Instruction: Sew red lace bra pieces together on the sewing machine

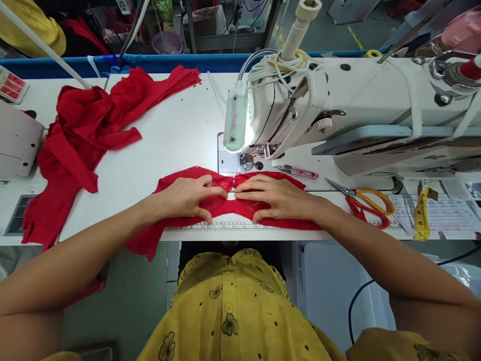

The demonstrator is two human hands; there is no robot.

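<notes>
A red garment piece with lace (190, 173) lies across the front of the white sewing table, just before the machine's needle area. My left hand (188, 198) rests on its left part, thumb spread apart from the fingers. On the right part lies my right hand (276, 198), fingers stretched leftward and thumb apart. The fingertips of both hands nearly meet at a narrow joint in the cloth, pressing on it. Under my right hand shows a small dark metallic thing that I cannot make out. A printed ruler strip (225, 226) runs along the table edge below the cloth.
The sewing machine (270, 110) stands just beyond my hands. Pink-handled thread snips (298, 172), scissors (364, 200) with orange and red handles, and a yellow tape measure (421, 213) lie to the right. More red fabric (82, 135) is heaped at the left.
</notes>
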